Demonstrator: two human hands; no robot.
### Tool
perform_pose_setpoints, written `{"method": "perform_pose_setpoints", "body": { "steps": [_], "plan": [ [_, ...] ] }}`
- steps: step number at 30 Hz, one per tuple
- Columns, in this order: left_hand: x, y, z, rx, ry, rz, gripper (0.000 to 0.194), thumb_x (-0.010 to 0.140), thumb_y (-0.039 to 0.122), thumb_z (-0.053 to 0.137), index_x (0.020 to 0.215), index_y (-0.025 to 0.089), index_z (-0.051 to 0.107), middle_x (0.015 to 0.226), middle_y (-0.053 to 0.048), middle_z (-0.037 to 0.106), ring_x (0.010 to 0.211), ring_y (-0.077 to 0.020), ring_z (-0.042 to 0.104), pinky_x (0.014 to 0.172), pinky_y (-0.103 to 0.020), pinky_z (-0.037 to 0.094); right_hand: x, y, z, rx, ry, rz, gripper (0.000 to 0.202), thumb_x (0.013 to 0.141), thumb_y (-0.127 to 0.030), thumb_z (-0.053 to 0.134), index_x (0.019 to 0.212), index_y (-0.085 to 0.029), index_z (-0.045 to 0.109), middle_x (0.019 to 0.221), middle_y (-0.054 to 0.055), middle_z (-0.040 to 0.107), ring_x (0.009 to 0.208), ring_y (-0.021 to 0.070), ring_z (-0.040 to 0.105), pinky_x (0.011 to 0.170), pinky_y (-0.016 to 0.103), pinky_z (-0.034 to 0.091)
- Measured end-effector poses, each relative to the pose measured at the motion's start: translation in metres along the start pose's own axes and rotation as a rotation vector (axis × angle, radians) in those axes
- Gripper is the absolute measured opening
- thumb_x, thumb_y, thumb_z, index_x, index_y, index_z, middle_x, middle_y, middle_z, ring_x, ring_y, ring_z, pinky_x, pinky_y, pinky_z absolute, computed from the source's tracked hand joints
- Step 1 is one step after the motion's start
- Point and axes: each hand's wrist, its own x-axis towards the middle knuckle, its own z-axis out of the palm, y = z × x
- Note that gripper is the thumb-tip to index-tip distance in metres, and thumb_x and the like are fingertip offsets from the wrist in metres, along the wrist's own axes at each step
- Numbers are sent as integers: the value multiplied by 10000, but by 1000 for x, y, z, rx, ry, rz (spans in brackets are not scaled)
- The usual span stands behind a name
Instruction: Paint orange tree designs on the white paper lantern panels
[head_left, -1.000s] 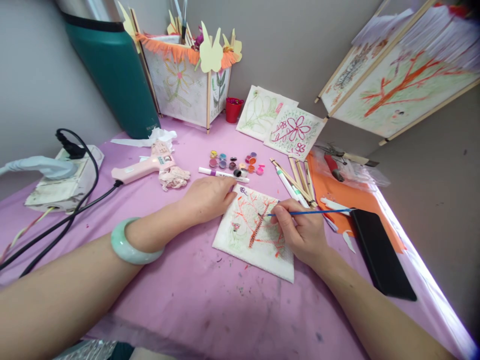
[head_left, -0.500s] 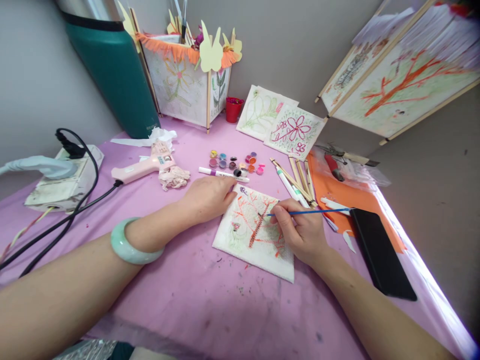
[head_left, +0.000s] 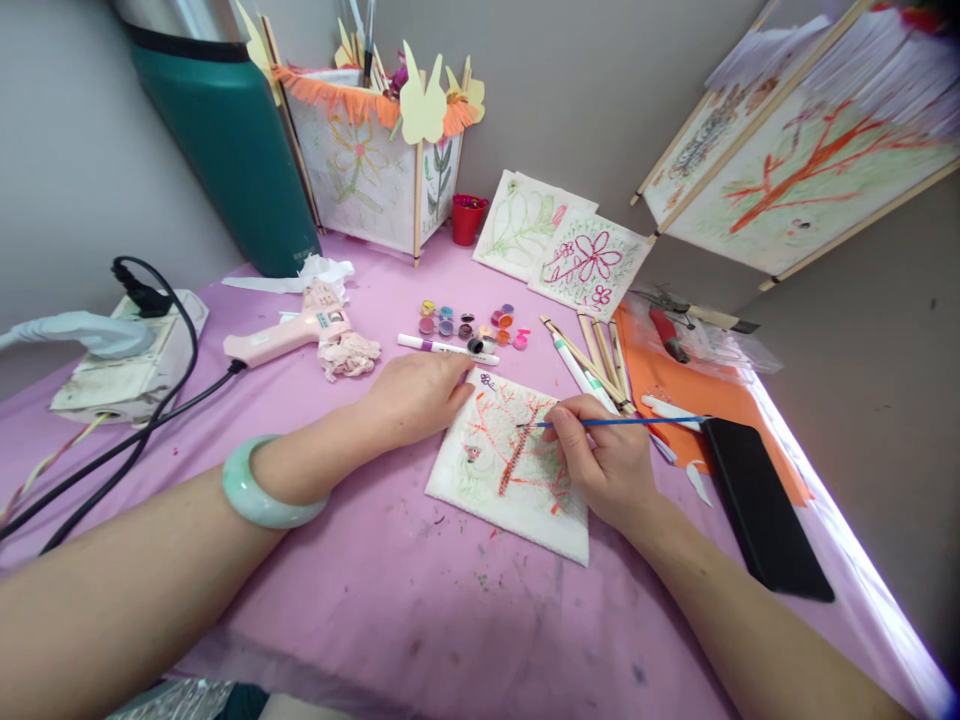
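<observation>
A white textured square (head_left: 480,487) painted with an orange-red tree lies tilted on the pink tablecloth. My right hand (head_left: 604,460) is closed on a thin blue paintbrush (head_left: 637,421), whose dark tip is at the upper trunk. At the square's upper left corner rests my left hand (head_left: 420,398), its fingertips beside a small open pot of black paint (head_left: 475,346); whether they grip the square's edge or the pot is unclear. A white marker with a purple band (head_left: 424,344) lies just behind that hand. More small paint pots (head_left: 446,327) stand behind the marker.
At left are a pink glue gun (head_left: 281,342), a power strip (head_left: 127,360) with cables and a green bottle (head_left: 225,160). Two painted squares (head_left: 589,258) lie behind. Wooden sticks (head_left: 600,350), orange paper (head_left: 652,370) and a black phone (head_left: 765,510) are at right.
The brush and my right hand have shifted very slightly up the trunk. My left hand and the square look unmoved.
</observation>
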Motion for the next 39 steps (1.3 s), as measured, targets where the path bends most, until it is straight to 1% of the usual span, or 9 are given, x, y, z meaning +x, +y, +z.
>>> {"method": "perform_pose_setpoints", "body": {
  "steps": [6, 15, 18, 23, 27, 33, 39],
  "plan": [
    [0, 0, 0, -4, 1, 4, 349, 855, 344, 322, 1097, 221, 541, 961, -55, 649, 844, -199, 590, 686, -315, 428, 0, 0, 0, 10, -12, 11, 166, 858, -243, 443, 750, -183, 554, 602, -14, 569, 476, 83, 504, 500, 217, 382],
    [0, 0, 1, -2, 7, 3, 352, 855, 345, 324, 1108, 222, 535, 947, -51, 650, 832, -192, 592, 681, -309, 425, -1, 1, -1, 37, -82, -49, 158, 851, -226, 441, 759, -173, 558, 614, -6, 577, 503, 87, 499, 503, 215, 380],
    [0, 0, 0, -4, 5, 5, 352, 854, 341, 319, 1101, 222, 541, 954, -54, 648, 834, -196, 590, 684, -316, 425, -1, 1, -1, 46, -65, -48, 163, 852, -228, 440, 752, -175, 557, 607, -7, 574, 505, 88, 508, 503, 215, 385],
    [0, 0, -1, -15, -4, 2, 351, 850, 338, 328, 1093, 213, 547, 949, -63, 650, 843, -202, 589, 688, -320, 427, 1, -2, -2, 34, -9, -2, 166, 859, -241, 436, 750, -184, 548, 609, -9, 578, 482, 86, 516, 496, 214, 396],
    [0, 0, -1, -20, -5, -4, 346, 848, 336, 336, 1093, 210, 545, 942, -64, 652, 843, -196, 589, 689, -310, 428, 1, -2, -2, 19, -2, 8, 192, 867, -265, 424, 743, -187, 549, 609, -5, 581, 481, 91, 517, 496, 218, 398],
    [0, 1, -1, -13, -5, -2, 346, 851, 336, 333, 1098, 215, 543, 950, -59, 650, 843, -193, 589, 696, -308, 426, 0, 0, -2, 35, -82, -30, 173, 859, -246, 432, 758, -180, 556, 621, -1, 580, 494, 91, 499, 497, 218, 385],
    [0, 1, -2, -9, -3, -7, 352, 850, 342, 333, 1099, 208, 543, 938, -64, 650, 845, -197, 589, 682, -306, 424, 1, -1, -3, 58, -117, -88, 171, 853, -209, 428, 741, -172, 552, 628, 5, 571, 540, 97, 504, 521, 220, 388]
  ]
}}
